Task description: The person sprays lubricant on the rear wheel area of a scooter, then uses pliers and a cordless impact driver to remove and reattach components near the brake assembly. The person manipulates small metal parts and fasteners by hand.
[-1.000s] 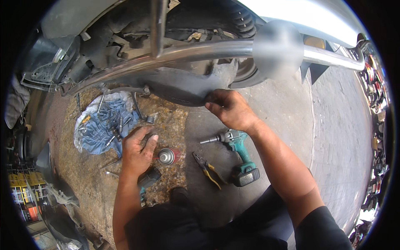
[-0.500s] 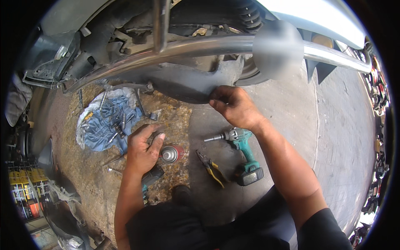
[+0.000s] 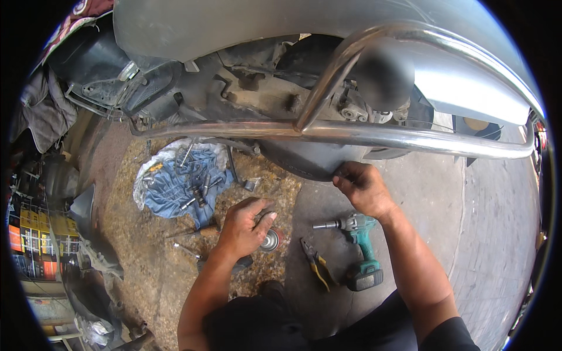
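My right hand (image 3: 366,190) is closed at the lower edge of a dark curved cover (image 3: 307,159), under a shiny metal tube bar (image 3: 374,136). Its thumb and curled fingers meet that edge. My left hand (image 3: 244,227) hovers over the stained ground with thumb and fingers apart, nothing visible between them. Just beside it stands a spray can (image 3: 271,240), partly hidden by the hand. Below my right hand lie a teal cordless impact wrench (image 3: 364,251) with a socket on its nose and yellow-handled pliers (image 3: 316,263).
A blue cloth (image 3: 175,187) with several sockets and tools lies at the left, near a screwdriver (image 3: 208,231). The metal bar runs across in front of the vehicle's grey body panel (image 3: 234,23). Yellow and orange boxes (image 3: 44,234) stand at the far left.
The view has shifted, so the vehicle and tools appear lower and farther right. My right hand stays at the cover's edge; my left keeps much the same pose near the can.
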Tool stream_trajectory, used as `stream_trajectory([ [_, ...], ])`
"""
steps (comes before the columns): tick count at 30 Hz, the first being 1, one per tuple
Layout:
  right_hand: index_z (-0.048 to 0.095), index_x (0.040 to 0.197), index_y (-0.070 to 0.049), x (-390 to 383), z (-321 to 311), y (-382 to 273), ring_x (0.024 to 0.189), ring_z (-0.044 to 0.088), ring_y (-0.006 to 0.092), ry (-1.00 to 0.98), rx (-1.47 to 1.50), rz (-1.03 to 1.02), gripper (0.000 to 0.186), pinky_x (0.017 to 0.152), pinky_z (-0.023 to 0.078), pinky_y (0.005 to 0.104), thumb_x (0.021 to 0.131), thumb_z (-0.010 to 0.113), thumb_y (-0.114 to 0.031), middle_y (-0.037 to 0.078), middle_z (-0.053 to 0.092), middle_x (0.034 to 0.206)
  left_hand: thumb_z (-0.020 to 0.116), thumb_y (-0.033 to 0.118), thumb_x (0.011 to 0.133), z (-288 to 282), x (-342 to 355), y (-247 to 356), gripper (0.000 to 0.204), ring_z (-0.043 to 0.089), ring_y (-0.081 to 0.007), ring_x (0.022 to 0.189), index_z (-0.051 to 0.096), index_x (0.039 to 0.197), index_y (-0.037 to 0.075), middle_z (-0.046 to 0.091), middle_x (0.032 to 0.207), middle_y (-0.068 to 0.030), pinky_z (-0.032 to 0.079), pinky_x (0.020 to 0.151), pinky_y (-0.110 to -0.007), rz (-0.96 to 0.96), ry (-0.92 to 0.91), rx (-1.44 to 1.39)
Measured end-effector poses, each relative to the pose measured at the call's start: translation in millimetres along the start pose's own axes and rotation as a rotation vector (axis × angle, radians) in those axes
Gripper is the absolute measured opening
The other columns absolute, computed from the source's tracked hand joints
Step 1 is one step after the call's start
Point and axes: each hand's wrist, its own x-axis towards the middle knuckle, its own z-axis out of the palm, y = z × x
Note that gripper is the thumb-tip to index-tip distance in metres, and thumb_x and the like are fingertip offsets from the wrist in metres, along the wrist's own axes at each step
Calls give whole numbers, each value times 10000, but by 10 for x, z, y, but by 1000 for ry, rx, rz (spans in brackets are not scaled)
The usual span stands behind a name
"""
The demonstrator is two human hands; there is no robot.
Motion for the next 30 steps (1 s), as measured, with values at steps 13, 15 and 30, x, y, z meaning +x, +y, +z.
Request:
stream_trajectory([
  [13, 695, 892, 7, 17, -24, -60, 665, 573, 185, 0, -3, 73, 199, 662, 488, 360, 902, 692, -191, 125, 643, 699, 718, 129, 875, 72, 46, -11, 275, 692, -348, 956, 698, 1111, -10, 710, 1032, -199, 542, 852, -390, 63, -34, 44],
  [15, 715, 895, -16, 13, -20, -71, 640, 626, 264, 22, 2, 58, 202, 660, 501, 389, 884, 698, -217, 156, 652, 686, 711, 125, 889, 64, 47, -6, 289, 697, -288, 987, 692, 1143, -11, 721, 1064, -180, 533, 881, -362, 22, -58, 50],
  [30, 722, 887, -9, 20, -30, -59, 648, 656, 258, -7, -31, 46, 192, 672, 516, 376, 882, 700, -200, 155, 667, 688, 721, 145, 880, 55, 39, 5, 282, 700, -354, 963, 702, 1107, -21, 714, 1050, -211, 546, 860, -384, -15, -56, 50],
])
